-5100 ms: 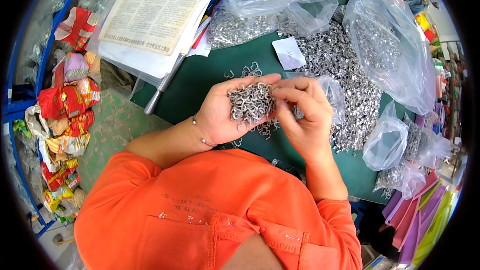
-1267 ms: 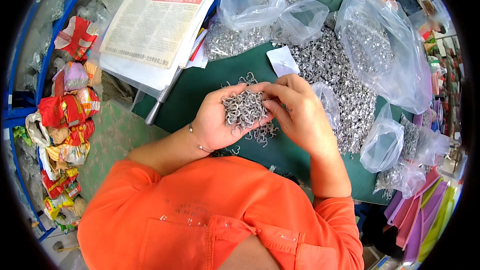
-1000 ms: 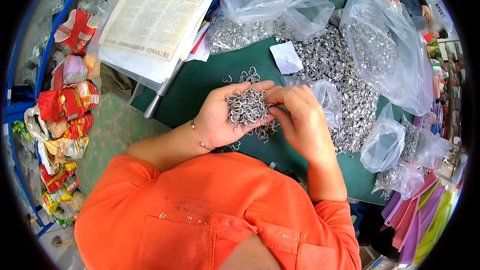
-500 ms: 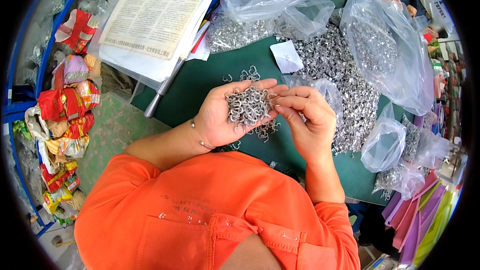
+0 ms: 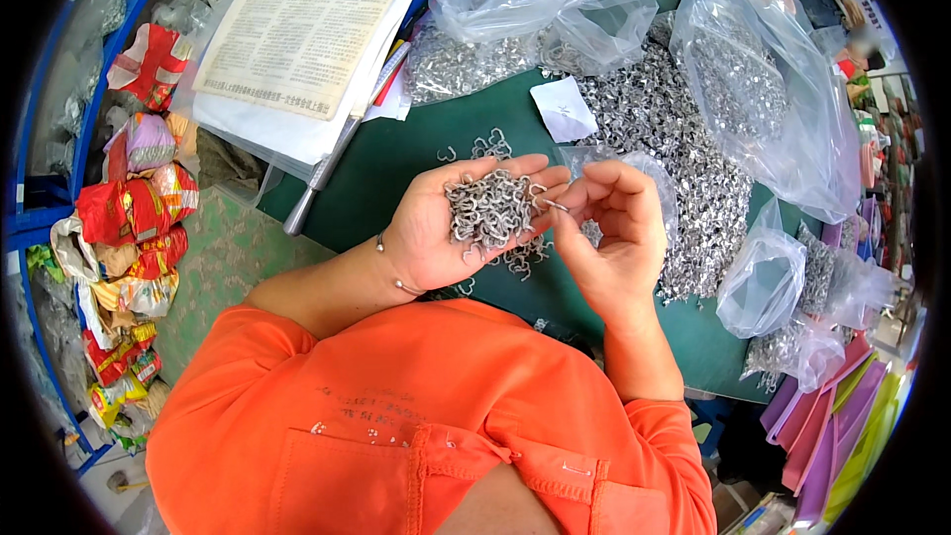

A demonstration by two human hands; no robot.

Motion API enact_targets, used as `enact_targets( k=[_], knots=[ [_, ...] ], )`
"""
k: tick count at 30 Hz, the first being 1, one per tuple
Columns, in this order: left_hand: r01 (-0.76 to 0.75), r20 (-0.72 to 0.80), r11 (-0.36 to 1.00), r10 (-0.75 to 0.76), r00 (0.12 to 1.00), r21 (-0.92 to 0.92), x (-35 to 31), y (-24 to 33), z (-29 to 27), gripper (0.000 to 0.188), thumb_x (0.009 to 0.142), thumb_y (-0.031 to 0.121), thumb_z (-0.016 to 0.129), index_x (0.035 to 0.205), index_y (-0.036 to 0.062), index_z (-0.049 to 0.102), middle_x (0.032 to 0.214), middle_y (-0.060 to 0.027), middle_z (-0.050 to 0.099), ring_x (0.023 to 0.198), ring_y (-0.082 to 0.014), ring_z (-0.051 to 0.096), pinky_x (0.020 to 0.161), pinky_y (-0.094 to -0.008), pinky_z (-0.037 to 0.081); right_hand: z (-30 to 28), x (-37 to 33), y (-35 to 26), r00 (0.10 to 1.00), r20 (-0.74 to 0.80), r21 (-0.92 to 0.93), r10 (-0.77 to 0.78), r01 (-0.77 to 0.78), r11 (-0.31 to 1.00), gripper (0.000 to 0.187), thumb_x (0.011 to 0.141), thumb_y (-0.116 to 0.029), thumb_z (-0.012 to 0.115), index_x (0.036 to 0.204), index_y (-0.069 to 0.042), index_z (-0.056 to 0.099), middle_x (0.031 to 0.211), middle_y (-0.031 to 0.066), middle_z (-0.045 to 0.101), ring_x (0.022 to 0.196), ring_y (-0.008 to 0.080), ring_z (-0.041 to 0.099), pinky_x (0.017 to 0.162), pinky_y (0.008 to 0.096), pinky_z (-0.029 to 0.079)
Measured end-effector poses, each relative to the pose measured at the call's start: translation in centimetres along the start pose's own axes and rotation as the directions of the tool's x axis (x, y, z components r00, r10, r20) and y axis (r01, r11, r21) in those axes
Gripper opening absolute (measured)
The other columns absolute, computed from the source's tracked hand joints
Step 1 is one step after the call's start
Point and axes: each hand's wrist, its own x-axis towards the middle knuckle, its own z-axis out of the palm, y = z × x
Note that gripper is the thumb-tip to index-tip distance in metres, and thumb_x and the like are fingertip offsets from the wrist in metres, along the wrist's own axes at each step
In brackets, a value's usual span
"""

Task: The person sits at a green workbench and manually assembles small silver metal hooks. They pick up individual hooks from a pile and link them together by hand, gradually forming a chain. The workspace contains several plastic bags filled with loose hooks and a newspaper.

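My left hand [image 5: 416, 213] is palm up, cupped under a heap of small grey metal hooks [image 5: 490, 210]. Just right of its fingertips, my right hand [image 5: 619, 233] pinches one small metal hook [image 5: 557, 205] between thumb and finger. More loose hooks [image 5: 525, 256] lie on the green tabletop [image 5: 386, 154] below and beyond the left hand. To the right, a wide pile of shiny small metal pieces [image 5: 698, 208] spreads over the table, partly under clear plastic bags.
A newspaper sheet [image 5: 312, 35] lies at the back left with a metal-ended rod [image 5: 322, 188] along its edge. Clear bags of metal parts [image 5: 475, 50] stand behind. A white paper slip [image 5: 563, 110] is by the pile. Coloured packets [image 5: 134, 208] line the left shelf.
The right fingers have shifted slightly away from the heap, and the hook pinched in them now shows. The left hand stays nearly still.
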Motion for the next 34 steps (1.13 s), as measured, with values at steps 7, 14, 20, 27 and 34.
enact_targets(
  k=[7, 14, 20, 27, 34],
  knots=[
    [-0.007, -0.032, 0.999, 0.008, 0.999, 0.048, 0.1, -0.1, 0.2, 0.045, 0.096, 0.024, 0.034, 0.131, -0.0040, 0.038, 0.137, -0.0206, 0.041, 0.127, -0.0314, 0.042, 0.104, -0.0435, 0.038, -0.2, -0.5, 0.1, 0.990, -0.054, -0.022, -0.129, 0.128, 0.992, 0.029, 0.075, 0.013, 0.063, 0.101, 0.004, 0.053, 0.096, 0.0118, 0.063, 0.082, 0.0146, 0.062, 0.071, 0.0241, 0.051],
    [-0.004, -0.062, 0.998, 0.008, 0.998, 0.063, 0.0, -0.2, 0.6, 0.050, 0.095, 0.026, 0.036, 0.135, -0.0045, 0.035, 0.142, -0.0230, 0.033, 0.132, -0.0361, 0.034, 0.107, -0.0473, 0.033, -4.5, -0.5, -0.3, 0.939, -0.266, -0.438, -0.216, 0.081, 0.895, 0.014, 0.073, 0.008, 0.068, 0.085, 0.001, 0.065, 0.084, 0.0103, 0.063, 0.072, 0.0177, 0.059, 0.063, 0.0246, 0.047],
    [0.020, -0.074, 0.996, -0.014, 0.997, 0.090, 0.2, -0.6, 0.9, 0.052, 0.096, 0.027, 0.035, 0.137, -0.0046, 0.032, 0.141, -0.0226, 0.034, 0.130, -0.0357, 0.036, 0.106, -0.0480, 0.034, -4.6, -0.4, -0.2, 0.953, -0.129, -0.684, -0.275, 0.115, 0.720, 0.018, 0.072, 0.008, 0.065, 0.089, 0.000, 0.065, 0.085, 0.0108, 0.060, 0.074, 0.0246, 0.060, 0.062, 0.0304, 0.048],
    [0.058, -0.054, 0.996, -0.054, 0.997, 0.074, 0.0, -0.5, 0.0, 0.051, 0.096, 0.027, 0.032, 0.137, -0.0038, 0.033, 0.127, -0.0185, 0.051, 0.114, -0.0302, 0.053, 0.103, -0.0482, 0.038, -1.5, 0.1, -0.3, 0.960, 0.222, -0.659, -0.170, 0.276, 0.700, 0.026, 0.069, -0.001, 0.069, 0.094, -0.007, 0.065, 0.092, 0.0055, 0.058, 0.081, 0.0249, 0.054, 0.068, 0.0357, 0.040],
    [0.036, -0.014, 0.991, -0.035, 0.999, 0.130, 0.2, -0.7, -0.7, 0.052, 0.097, 0.028, 0.032, 0.137, -0.0044, 0.032, 0.129, -0.0186, 0.048, 0.116, -0.0312, 0.052, 0.102, -0.0478, 0.039, -1.6, 0.2, -0.4, 0.939, 0.294, -0.654, -0.177, 0.333, 0.679, 0.037, 0.067, -0.001, 0.068, 0.103, -0.011, 0.064, 0.095, 0.0037, 0.059, 0.085, 0.0234, 0.053, 0.071, 0.0368, 0.038]
  ],
)
